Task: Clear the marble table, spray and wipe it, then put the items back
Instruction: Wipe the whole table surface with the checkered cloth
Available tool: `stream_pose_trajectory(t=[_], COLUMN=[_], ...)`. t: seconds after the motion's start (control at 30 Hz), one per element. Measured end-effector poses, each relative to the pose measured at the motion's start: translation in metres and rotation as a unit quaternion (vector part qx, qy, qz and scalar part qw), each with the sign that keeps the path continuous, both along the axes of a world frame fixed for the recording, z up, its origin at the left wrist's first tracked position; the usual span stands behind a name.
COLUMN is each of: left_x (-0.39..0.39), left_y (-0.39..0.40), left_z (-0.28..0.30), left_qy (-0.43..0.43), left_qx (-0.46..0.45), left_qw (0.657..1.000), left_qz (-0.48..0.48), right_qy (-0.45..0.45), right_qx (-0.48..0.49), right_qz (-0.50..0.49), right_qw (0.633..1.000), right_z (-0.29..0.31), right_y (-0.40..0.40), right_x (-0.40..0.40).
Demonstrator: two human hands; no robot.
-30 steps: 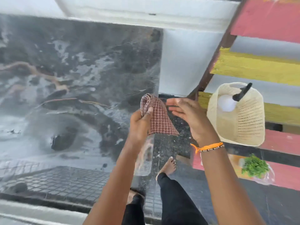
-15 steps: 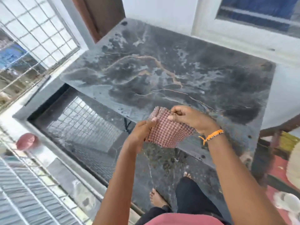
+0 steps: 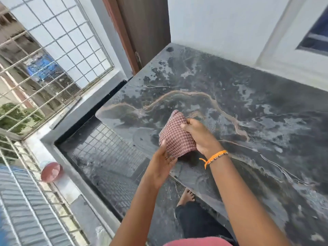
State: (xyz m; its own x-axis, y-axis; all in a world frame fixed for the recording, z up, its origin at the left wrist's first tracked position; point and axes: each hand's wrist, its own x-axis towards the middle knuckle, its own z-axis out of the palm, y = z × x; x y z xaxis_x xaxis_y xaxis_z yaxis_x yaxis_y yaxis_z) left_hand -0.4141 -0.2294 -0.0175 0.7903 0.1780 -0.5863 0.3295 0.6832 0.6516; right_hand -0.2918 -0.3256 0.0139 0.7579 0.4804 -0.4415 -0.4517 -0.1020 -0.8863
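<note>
A dark grey marble table (image 3: 257,110) with pale veins and wet streaks fills the right of the view, with nothing standing on it. Over its front left part I hold a folded red-and-white checked cloth (image 3: 174,134). My right hand (image 3: 199,134), with an orange thread band at the wrist, grips the cloth's right side, fingers curled into its fold. My left hand (image 3: 162,163) is below the cloth, its fingers against the lower edge; whether they pinch it is hard to tell.
A white wall and window frame (image 3: 287,50) back the table. A brown door (image 3: 142,32) stands at the far left corner. A metal grille (image 3: 44,55) and low ledge run along the left, with a red bowl (image 3: 51,172) on the ledge. My bare foot (image 3: 186,195) is below.
The view swung left from the coloured shelf with the basket to the table. The cloth was folded smaller and lowered over the table; my right hand now grips it, left hand dropped below.
</note>
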Motion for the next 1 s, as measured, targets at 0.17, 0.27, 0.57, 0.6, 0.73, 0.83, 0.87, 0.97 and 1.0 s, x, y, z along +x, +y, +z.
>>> stream_pose_trajectory(t=[0.17,0.27,0.57,0.6,0.73,0.83,0.87,0.97,1.0], left_x=[0.065,0.096,0.17,0.178,0.198,0.208,0.209,0.21,0.21], left_y=[0.057,0.086,0.153,0.164,0.216,0.252,0.261,0.296,0.306], left_z=[0.008,0.01,-0.004,-0.007,-0.01,-0.012,-0.013,-0.02,-0.021], left_qy=[-0.015,-0.004,0.004,0.021,-0.003,-0.035,-0.037,-0.064,-0.067], left_qx=[0.037,0.159,0.458,0.519,0.636,0.677,0.683,0.669,0.655], left_qw=[0.999,0.987,0.872,0.835,0.739,0.687,0.679,0.696,0.711], left_qz=[0.026,-0.022,-0.173,-0.182,-0.223,-0.263,-0.267,-0.252,-0.247], right_qy=[0.026,-0.025,-0.299,-0.336,-0.349,-0.314,-0.304,-0.293,-0.301], right_qx=[0.041,-0.043,-0.4,-0.429,-0.51,-0.572,-0.587,-0.606,-0.602], right_qz=[-0.04,-0.042,-0.091,-0.076,0.038,0.059,0.049,0.031,0.038], right_qw=[0.998,0.998,0.862,0.835,0.785,0.756,0.748,0.739,0.739], right_z=[-0.011,-0.022,-0.044,-0.046,-0.062,-0.079,-0.082,-0.083,-0.082], right_y=[0.039,0.051,0.096,0.103,0.141,0.167,0.173,0.209,0.224], right_x=[0.051,0.075,0.099,0.098,0.092,0.087,0.086,0.087,0.087])
